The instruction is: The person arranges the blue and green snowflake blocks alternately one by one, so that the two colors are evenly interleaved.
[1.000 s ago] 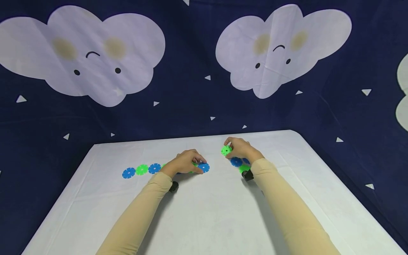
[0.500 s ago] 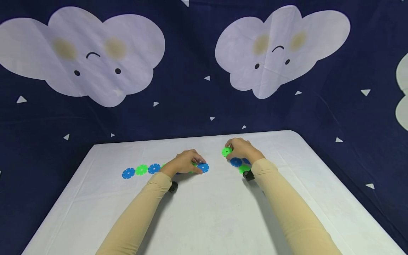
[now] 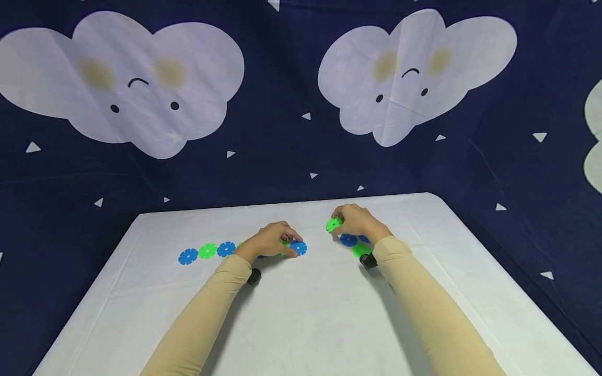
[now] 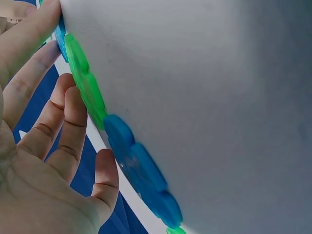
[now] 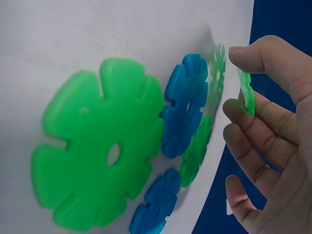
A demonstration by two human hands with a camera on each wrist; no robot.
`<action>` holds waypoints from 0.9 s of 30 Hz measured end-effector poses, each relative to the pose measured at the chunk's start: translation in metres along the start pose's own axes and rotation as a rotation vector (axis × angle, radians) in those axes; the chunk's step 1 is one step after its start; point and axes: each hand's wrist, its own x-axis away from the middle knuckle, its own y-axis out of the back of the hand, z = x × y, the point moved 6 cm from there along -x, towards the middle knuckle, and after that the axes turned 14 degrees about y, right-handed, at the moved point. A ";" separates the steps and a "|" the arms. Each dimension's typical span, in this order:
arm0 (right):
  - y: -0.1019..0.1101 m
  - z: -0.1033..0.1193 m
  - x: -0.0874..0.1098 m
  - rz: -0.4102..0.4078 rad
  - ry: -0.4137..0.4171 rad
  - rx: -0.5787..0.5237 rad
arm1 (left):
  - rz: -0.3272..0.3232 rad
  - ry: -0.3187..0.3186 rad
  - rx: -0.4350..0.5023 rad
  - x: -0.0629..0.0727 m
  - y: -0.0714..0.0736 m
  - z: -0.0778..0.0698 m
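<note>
A row of blue and green slotted plastic snowflake discs lies on the white table, partly hidden under my left hand. That hand's thumb and index finger grip the blue disc at the row's right end. In the left wrist view its other fingers lie alongside a green disc and a blue disc. My right hand pinches a green disc, held tilted just off the table between thumb and fingertips. Loose discs lie under this hand, among them a blue disc and a green disc.
The row's left part shows a blue disc, a green disc and another blue disc. A large green disc lies nearest the right wrist camera. Behind the table hangs a dark blue cloth with clouds.
The green disc in the right hand has tilted and sunk slightly. The left hand and its row have shifted a little to the left.
</note>
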 end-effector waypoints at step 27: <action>-0.004 0.023 0.017 -0.032 0.181 -0.108 | 0.006 -0.026 -0.004 -0.002 0.000 -0.001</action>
